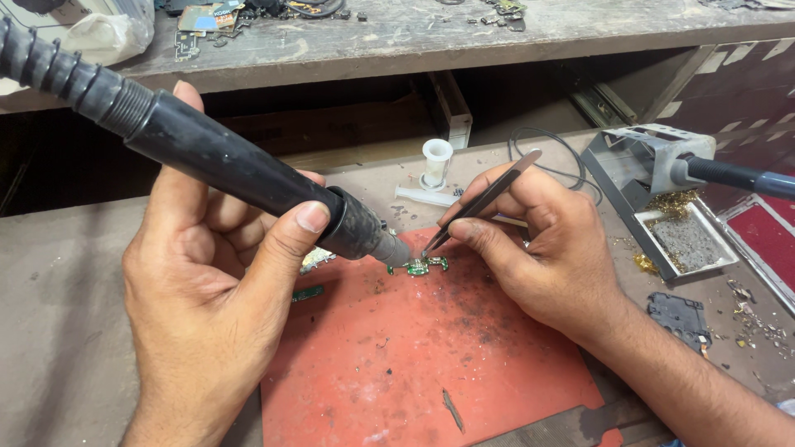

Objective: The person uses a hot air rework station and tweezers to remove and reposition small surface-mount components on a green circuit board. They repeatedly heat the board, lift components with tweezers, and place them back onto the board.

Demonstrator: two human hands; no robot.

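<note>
Soft, even daylight fills the scene, bright enough to show colour and texture without harshness. The red mat [431, 364] is evenly lit, and the hands throw only faint, diffuse shadows on it, darkest just under the left hand [207, 290] and under the right hand [530, 248]. The recess under the upper shelf [464, 41] falls into deep shadow, with little detail inside. A mild sheen runs along the black hot-air handle [224, 157] and the tweezers [484, 199]. Focus is sharp at the centre; the handle's ribbed hose at the top left looks enlarged and slightly soft. The far right edge is a little stretched.
</note>
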